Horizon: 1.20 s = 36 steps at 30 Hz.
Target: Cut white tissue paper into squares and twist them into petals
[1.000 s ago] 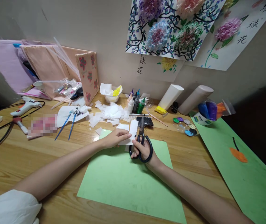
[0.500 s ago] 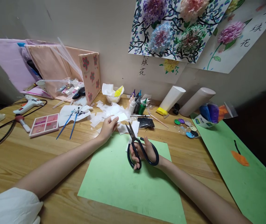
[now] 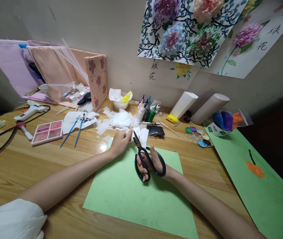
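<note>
Between the thumb and fingers of my left hand (image 3: 120, 143) is a small piece of white paper (image 3: 134, 132), partly hidden by the fingers. My right hand (image 3: 153, 162) holds black-handled scissors (image 3: 141, 146), with fingers through the loops and the blades a little apart, pointing away from me. The blade tips are close beside the left fingertips and the paper; whether they touch it I cannot tell. Under both hands lies a green sheet of paper (image 3: 141, 202). Behind the left hand is a heap of white paper scraps (image 3: 121, 119).
Paint bottles (image 3: 151, 114) and a bowl (image 3: 121, 103) stand behind the scraps. Two paintbrushes (image 3: 79, 134), a pink palette (image 3: 47, 132) and a glue gun (image 3: 30, 110) with its cable lie left. To the right are two rolls (image 3: 184, 104) and a longer green sheet (image 3: 253, 192).
My left hand has moved right and nearer to me, bringing the white paper to the scissors' tips. The scissors have shifted slightly left, their blades closer together.
</note>
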{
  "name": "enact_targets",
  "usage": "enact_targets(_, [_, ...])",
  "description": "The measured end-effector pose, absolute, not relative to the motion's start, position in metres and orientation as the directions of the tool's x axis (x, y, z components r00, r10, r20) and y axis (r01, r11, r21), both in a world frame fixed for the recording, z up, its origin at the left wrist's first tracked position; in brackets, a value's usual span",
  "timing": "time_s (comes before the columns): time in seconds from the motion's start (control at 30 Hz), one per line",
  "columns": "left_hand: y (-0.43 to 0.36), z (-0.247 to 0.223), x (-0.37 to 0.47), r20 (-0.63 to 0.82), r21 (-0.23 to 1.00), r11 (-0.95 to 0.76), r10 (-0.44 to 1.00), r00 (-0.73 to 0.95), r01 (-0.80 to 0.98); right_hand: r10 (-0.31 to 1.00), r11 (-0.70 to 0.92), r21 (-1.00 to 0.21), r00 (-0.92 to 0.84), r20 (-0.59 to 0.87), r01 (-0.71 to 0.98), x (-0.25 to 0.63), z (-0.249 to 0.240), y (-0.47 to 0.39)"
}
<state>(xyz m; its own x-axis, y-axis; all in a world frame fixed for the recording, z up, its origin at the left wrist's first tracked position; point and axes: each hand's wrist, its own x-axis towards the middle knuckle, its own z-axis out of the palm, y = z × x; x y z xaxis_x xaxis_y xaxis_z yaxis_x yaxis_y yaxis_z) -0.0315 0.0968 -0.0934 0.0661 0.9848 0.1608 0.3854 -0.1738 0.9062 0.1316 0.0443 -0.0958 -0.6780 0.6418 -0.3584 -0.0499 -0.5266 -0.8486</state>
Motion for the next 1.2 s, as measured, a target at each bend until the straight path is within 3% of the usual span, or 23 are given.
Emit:
enact_targets(0.67, [0.096,-0.093,-0.029,0.187,0.885,-0.198,0.98,0.068,0.421,0.65,-0.506,-0.86,-0.684,-0.331,-0.064,0.13,-0.103,0.044])
enact_targets(1.0, [0.097,-0.091,-0.032,0.143,0.936,-0.156,0.988,0.065,0.315,0.765,-0.417,-0.904,-0.573,-0.293,-0.094,0.128,-0.12,0.036])
enact_targets(1.2, [0.095,-0.09,-0.032,0.133,0.945,-0.173,0.979,0.158,0.277,0.69,-0.49,-0.866,-0.652,-0.315,-0.099,0.127,-0.107,0.041])
